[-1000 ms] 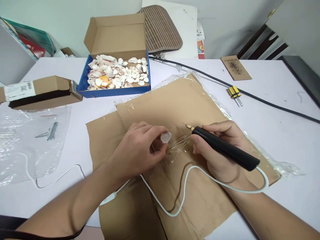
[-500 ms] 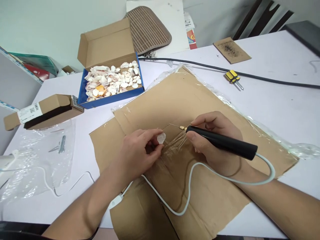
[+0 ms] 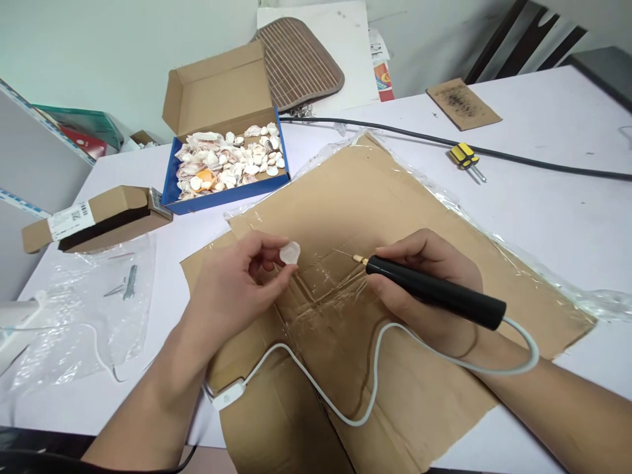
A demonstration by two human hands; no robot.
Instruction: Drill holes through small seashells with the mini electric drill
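Between the thumb and fingers of my left hand [image 3: 241, 276] is a small whitish seashell [image 3: 289, 253], raised above the cardboard. My right hand [image 3: 429, 283] grips a black handheld electric drill [image 3: 434, 289] with a brass chuck. Its thin bit [image 3: 343, 252] points left toward the shell, with a clear gap between them. From the drill's rear runs a white cable [image 3: 374, 368], which loops across the cardboard to an inline switch [image 3: 230, 395]. Under both hands lies a flattened brown cardboard sheet [image 3: 345, 191].
A blue-sided box [image 3: 224, 197] full of seashells stands open at the back left. Near it are a narrow carton [image 3: 116, 217] and a plastic bag [image 3: 99, 283] with a small wrench [image 3: 131, 283]. A yellow-black screwdriver [image 3: 464, 157] lies right, beside a black cable [image 3: 523, 158].
My left hand has moved left and slightly up with the shell, widening the gap to the drill bit. The right hand stays almost in place. The whole view has shifted slightly.
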